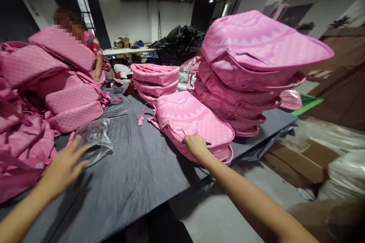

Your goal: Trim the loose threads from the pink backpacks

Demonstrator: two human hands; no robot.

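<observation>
My right hand (196, 147) is closed around a slim pointed tool with a dark handle (209, 143); its exact kind is unclear. That hand rests over a pink backpack (196, 115) lying flat, patterned with a zigzag-toothed print, its strap trailing left. On the left, my left hand (64, 163) hovers over the table, fingers spread and slightly blurred, holding nothing. Just beyond its fingers lies a crumpled clear plastic bag (95, 140). A heap of pink backpacks (75, 115) fills the left side, close to that hand.
A tall stack of pink backpacks (245, 79) stands at the right edge of the grey-covered table (137, 174). Folded pink pieces (155, 81) are piled mid-table. Across it, a person (97, 51) works behind the heap. An open cardboard box (302, 163) sits on the floor at right.
</observation>
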